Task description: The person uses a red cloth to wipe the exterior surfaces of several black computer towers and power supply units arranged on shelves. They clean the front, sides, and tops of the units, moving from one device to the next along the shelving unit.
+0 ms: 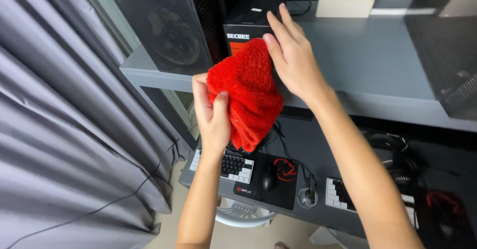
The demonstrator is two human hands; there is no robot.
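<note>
Raised in both my bare hands, a fluffy red cloth (pixel 248 92) hangs bunched just below the camera, in front of the edge of a grey upper desk (pixel 377 55). Behind and to the left, grey curtains (pixel 64 120) fall in long folds down the whole side of the scene, a thin dark cord trailing across their lower part. On the upper desk stands a black computer tower (pixel 164 25) with a mesh front, and just beside it a dark box with an orange patch (pixel 248 23), partly hidden by the cloth. Farther back on that surface sits a white power strip (pixel 345 0) with plugs in it.

Below, on a lower dark shelf (pixel 308 144), lie a black mouse pad with a red emblem (pixel 278 179) carrying a black mouse (pixel 268 179), a small keyboard with black and white keys (pixel 226 164) to its left, a second keyboard (pixel 343 194) to its right, and black headphones (pixel 397 154) at the far right (partly in shadow).

My left hand (pixel 211 115) is closed on the cloth's lower left edge, thumb pressed over the pile and fingers wrapped behind. My right hand (pixel 293 55) lies with its fingers extended against the cloth's upper right corner, fingertips touching the pile; whether it pinches the fabric I cannot tell. The two hands are apart, the cloth between them.
</note>
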